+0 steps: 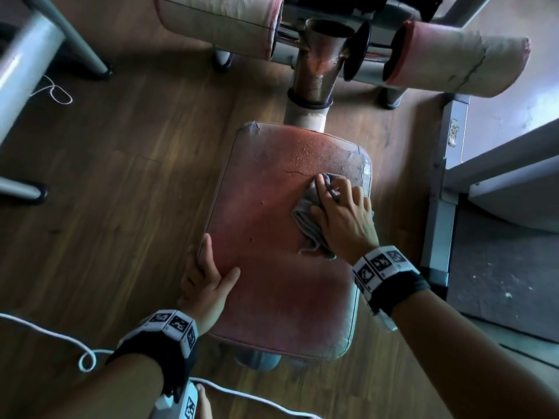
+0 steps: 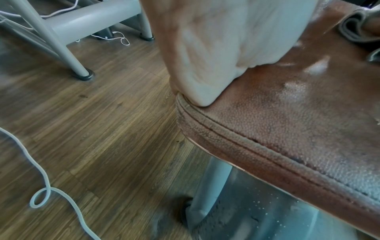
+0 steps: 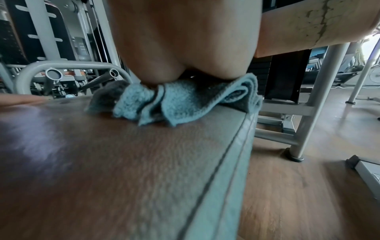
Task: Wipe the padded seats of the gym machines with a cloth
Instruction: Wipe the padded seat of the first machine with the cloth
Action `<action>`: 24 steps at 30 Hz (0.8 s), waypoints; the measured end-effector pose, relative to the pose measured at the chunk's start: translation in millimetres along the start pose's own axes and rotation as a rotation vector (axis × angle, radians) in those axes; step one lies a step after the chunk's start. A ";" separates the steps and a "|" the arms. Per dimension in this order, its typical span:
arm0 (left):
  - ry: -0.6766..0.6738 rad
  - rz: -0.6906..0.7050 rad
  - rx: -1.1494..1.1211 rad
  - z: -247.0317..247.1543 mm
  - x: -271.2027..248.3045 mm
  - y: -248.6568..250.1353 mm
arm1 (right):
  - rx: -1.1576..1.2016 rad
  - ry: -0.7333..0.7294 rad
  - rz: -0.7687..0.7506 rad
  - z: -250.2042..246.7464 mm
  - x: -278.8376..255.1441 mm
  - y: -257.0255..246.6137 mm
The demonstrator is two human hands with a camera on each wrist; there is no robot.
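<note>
A worn red padded seat (image 1: 266,243) fills the middle of the head view, with water droplets (image 1: 305,149) on its far part. My right hand (image 1: 341,216) presses a bunched grey cloth (image 1: 308,228) onto the seat's far right area, fingers spread over it. In the right wrist view my palm (image 3: 185,40) sits on the cloth (image 3: 185,100) near the seat's right rim (image 3: 226,162). My left hand (image 1: 208,279) rests on the seat's left edge, index finger and thumb lying straight on top. The left wrist view shows that hand (image 2: 216,48) on the stitched rim (image 2: 246,134).
Two cracked roller pads (image 1: 220,22) (image 1: 453,65) and a metal post (image 1: 314,74) stand just beyond the seat. Grey frame legs (image 1: 36,40) are at the left, and another frame (image 1: 447,176) is close on the right. A white cable (image 1: 60,337) loops over the wooden floor.
</note>
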State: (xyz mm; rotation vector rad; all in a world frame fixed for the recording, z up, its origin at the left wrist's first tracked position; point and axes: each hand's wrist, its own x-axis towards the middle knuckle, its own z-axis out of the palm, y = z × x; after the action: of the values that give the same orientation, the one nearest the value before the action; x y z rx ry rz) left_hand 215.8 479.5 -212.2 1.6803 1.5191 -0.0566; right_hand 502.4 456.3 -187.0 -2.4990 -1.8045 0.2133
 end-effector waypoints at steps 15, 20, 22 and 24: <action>-0.007 -0.053 0.064 0.4 -1.7 3.0 | 0.065 -0.110 0.049 -3.4 6.4 -16.8; 0.007 -0.065 0.067 1.1 -2.8 5.6 | 0.084 -0.155 -0.007 -8.3 5.1 -12.6; 0.017 -0.074 0.065 0.8 -4.0 8.2 | 0.086 -0.160 -0.011 -9.2 15.0 -13.6; 0.021 -0.072 0.068 -0.7 -5.3 10.7 | 0.086 -0.156 0.002 -8.7 21.4 -17.6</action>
State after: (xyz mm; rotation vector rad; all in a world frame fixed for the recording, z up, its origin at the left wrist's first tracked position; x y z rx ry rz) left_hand 223.0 476.7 -203.1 1.6836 1.6094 -0.1311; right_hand 493.7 482.5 -178.0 -2.4873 -1.8045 0.4876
